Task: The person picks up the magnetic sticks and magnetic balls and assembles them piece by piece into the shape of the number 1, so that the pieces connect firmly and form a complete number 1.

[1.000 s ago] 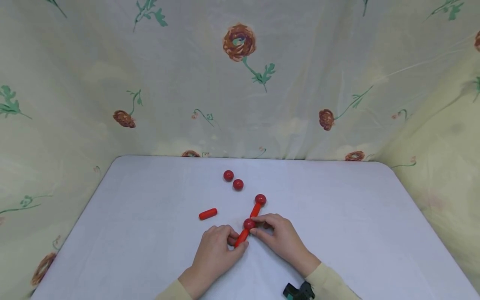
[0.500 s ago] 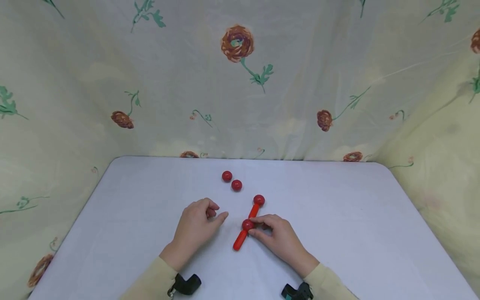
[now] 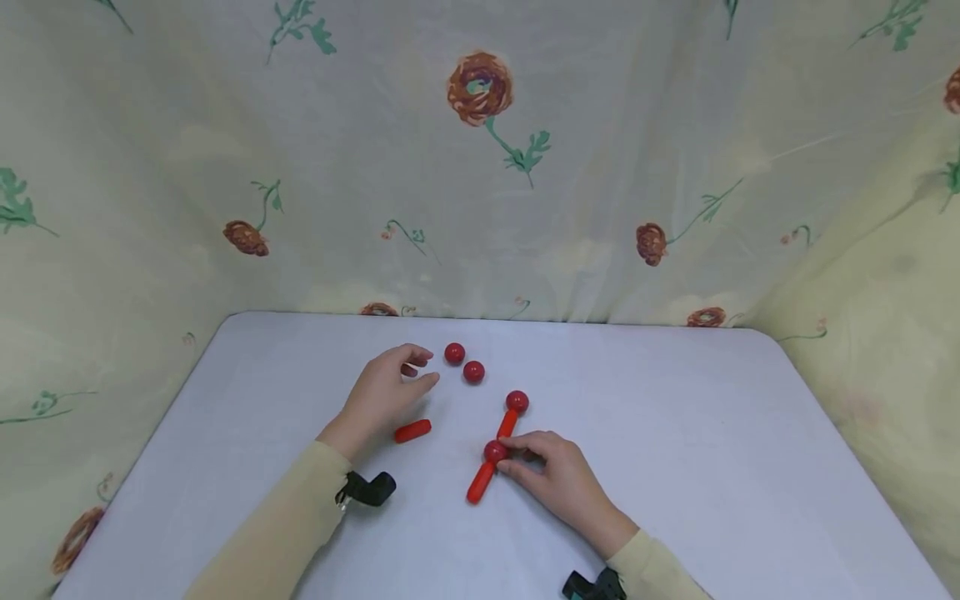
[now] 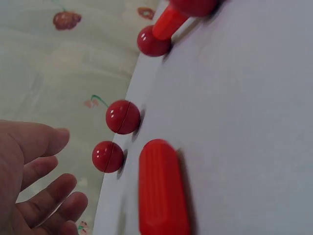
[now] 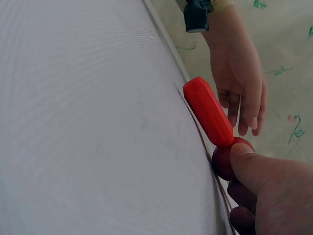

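In the head view my right hand point(image 3: 553, 477) pinches the dark red ball point(image 3: 495, 451) in the middle of a joined piece. Bright red rods extend from both sides of that ball: a near rod point(image 3: 481, 482) with a free end, and a far rod point(image 3: 507, 423) capped by another ball point(image 3: 517, 402). My left hand point(image 3: 386, 390) is over the left of the table, fingers loosely bent and holding nothing. Just right of its fingertips lie two loose red balls, a farther ball point(image 3: 454, 353) and a nearer ball point(image 3: 473, 372). Below that hand rests a loose red rod point(image 3: 412, 431).
A white-covered table point(image 3: 697, 450) carries all the pieces. Behind it hangs a flowered curtain point(image 3: 585, 167), which also closes in both sides. Black wrist cameras sit on the left wrist point(image 3: 367, 489) and the right wrist point(image 3: 594, 585).
My left hand let go of the near rod and moved left and away, past the loose rod, to beside the two loose balls. The right hand kept its pinch in place.
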